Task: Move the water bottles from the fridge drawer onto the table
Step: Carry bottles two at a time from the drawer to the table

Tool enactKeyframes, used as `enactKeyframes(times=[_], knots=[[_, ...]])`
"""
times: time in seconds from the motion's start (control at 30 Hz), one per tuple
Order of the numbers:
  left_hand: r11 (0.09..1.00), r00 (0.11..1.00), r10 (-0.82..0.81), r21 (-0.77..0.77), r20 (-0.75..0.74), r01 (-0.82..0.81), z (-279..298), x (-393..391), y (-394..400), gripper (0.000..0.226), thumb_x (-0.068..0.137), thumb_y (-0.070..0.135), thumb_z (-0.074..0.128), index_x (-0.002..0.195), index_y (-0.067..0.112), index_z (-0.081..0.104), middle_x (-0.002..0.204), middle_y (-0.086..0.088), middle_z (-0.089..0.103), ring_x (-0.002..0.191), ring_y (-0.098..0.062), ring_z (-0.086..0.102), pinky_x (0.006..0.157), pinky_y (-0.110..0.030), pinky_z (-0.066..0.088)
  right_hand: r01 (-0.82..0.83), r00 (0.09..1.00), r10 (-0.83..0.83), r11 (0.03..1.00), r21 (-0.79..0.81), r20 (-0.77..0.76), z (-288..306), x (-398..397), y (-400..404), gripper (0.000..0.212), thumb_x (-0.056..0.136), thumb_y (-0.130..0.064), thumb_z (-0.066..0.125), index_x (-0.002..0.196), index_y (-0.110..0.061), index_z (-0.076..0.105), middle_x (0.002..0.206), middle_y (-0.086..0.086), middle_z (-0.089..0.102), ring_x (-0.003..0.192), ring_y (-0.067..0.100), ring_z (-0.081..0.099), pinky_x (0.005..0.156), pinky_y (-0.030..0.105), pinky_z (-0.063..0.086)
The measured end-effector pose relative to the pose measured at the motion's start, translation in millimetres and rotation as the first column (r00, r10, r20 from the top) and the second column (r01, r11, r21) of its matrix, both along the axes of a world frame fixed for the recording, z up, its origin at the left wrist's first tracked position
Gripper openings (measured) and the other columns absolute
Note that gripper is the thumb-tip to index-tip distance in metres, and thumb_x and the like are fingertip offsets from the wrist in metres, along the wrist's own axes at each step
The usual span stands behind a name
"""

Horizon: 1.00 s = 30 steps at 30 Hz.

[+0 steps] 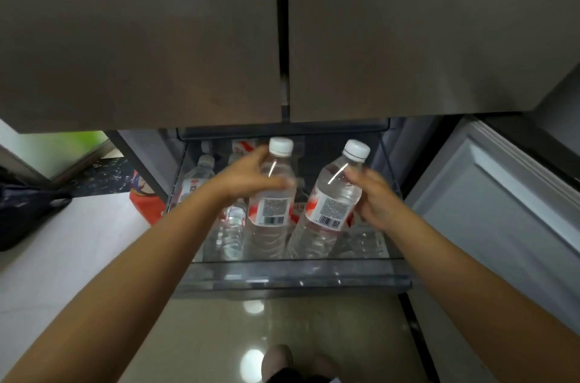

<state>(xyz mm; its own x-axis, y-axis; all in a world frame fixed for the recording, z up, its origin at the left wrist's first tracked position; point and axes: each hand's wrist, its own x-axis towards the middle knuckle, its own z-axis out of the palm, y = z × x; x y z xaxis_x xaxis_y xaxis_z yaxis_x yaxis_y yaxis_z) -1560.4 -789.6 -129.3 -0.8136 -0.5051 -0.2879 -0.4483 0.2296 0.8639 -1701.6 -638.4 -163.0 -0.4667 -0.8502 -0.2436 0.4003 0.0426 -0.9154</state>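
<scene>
A person stands over the pulled-out fridge drawer [295, 276]; the left hand [248, 181] grips one bottle [271, 203] at the shoulder, the right hand [373, 197] grips a second bottle [329, 203], both above the drawer; full and clear, they look heavy, smooth, perhaps slippery; more bottles [230, 229] lie below; closed fridge doors [282, 37] overhang, leaving room only toward the person.

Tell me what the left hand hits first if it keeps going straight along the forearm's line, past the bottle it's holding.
Probably the bottles lying at the back of the fridge drawer, such as the red-labelled one just beyond the left hand and its held bottle. Depth is unclear; the hand may pass above them and meet the drawer's back.
</scene>
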Motion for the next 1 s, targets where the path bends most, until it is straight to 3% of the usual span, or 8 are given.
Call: enactKeyframes(times=[0.1,0.23,0.37,0.47,0.57,0.63,0.83,1.0], knots=[[0.999,0.998,0.033,0.027,-0.060,-0.031,10,9,12,0.016,0.079,0.011,0.072,0.083,0.018,0.058,0.083,0.002,0.060,0.082,-0.015,0.057,0.085,-0.034,0.044,0.037,0.983,-0.040,0.999,-0.020,-0.181,15,2,-2,0.014,0.058,-0.017,0.072,0.067,-0.017,0.061,0.073,-0.005,0.070,0.072,0.012,0.064,0.073,0.027,0.052],[0.971,0.961,0.231,-0.019,-0.151,-0.237,10,28,31,0.021,0.081,0.008,0.068,0.070,0.021,0.056,0.076,0.002,0.058,0.074,-0.011,0.054,0.074,-0.028,0.043,0.142,0.926,-0.154,0.988,-0.060,-0.345,20,23,4,0.028,0.076,0.005,0.065,0.062,-0.018,0.057,0.072,0.001,0.064,0.071,0.012,0.059,0.074,0.029,0.050],[0.829,0.746,0.541,0.095,-0.388,-0.551,-3,56,46,0.029,0.082,-0.004,0.062,0.066,0.020,0.058,0.073,0.006,0.062,0.074,-0.007,0.057,0.074,-0.024,0.045,0.114,0.808,-0.158,0.987,-0.113,-0.568,21,42,4,0.028,0.075,0.005,0.065,0.062,-0.018,0.055,0.067,-0.005,0.060,0.059,-0.005,0.058,0.062,0.011,0.049],[0.740,0.588,0.633,0.169,-0.504,-0.651,1,71,53,0.033,0.082,-0.010,0.058,0.065,0.018,0.057,0.068,0.010,0.064,0.074,-0.005,0.059,0.069,-0.017,0.046,0.023,0.730,-0.121,0.988,-0.153,-0.673,33,56,-6,0.016,0.073,0.006,0.067,0.069,-0.008,0.059,0.066,-0.007,0.058,0.058,-0.010,0.056,0.059,0.004,0.045],[0.710,0.494,0.609,0.149,-0.620,-0.688,21,90,62,0.022,0.072,0.005,0.068,0.063,0.022,0.058,0.058,0.018,0.067,0.065,0.004,0.063,0.067,-0.014,0.050,-0.065,0.691,-0.094,0.979,-0.191,-0.717,63,75,-19,0.009,0.074,0.004,0.067,0.072,-0.003,0.061,0.066,-0.007,0.056,0.057,-0.011,0.055,0.056,0.004,0.043],[0.684,0.478,0.576,0.071,-0.664,-0.726,37,107,66,0.012,0.058,0.022,0.070,0.062,0.027,0.059,0.058,0.023,0.066,0.065,0.005,0.063,0.067,-0.015,0.052,-0.123,0.674,-0.098,0.962,-0.242,-0.732,84,91,-27,0.021,0.073,0.004,0.067,0.064,-0.013,0.057,0.066,-0.008,0.057,0.056,-0.011,0.055,0.057,0.005,0.044],[0.546,0.388,0.583,-0.010,-0.714,-0.838,67,189,73,0.012,0.061,0.012,0.062,0.060,0.024,0.058,0.053,0.025,0.064,0.056,0.012,0.059,0.057,-0.003,0.048,-0.289,0.704,-0.021,0.905,-0.313,-0.710,124,169,-50,0.032,0.071,0.005,0.067,0.060,-0.021,0.051,0.065,-0.004,0.057,0.056,-0.005,0.055,0.056,0.009,0.046],[0.353,0.264,0.688,-0.007,-0.676,-0.936,71,297,88,0.013,0.061,0.012,0.066,0.061,0.022,0.058,0.059,0.013,0.062,0.054,0.007,0.058,0.056,-0.008,0.048,-0.436,0.683,0.132,0.863,-0.256,-0.718,130,280,-59,0.015,0.066,-0.007,0.069,0.066,-0.015,0.056,0.070,0.010,0.060,0.067,0.018,0.056,0.066,0.031,0.050]])
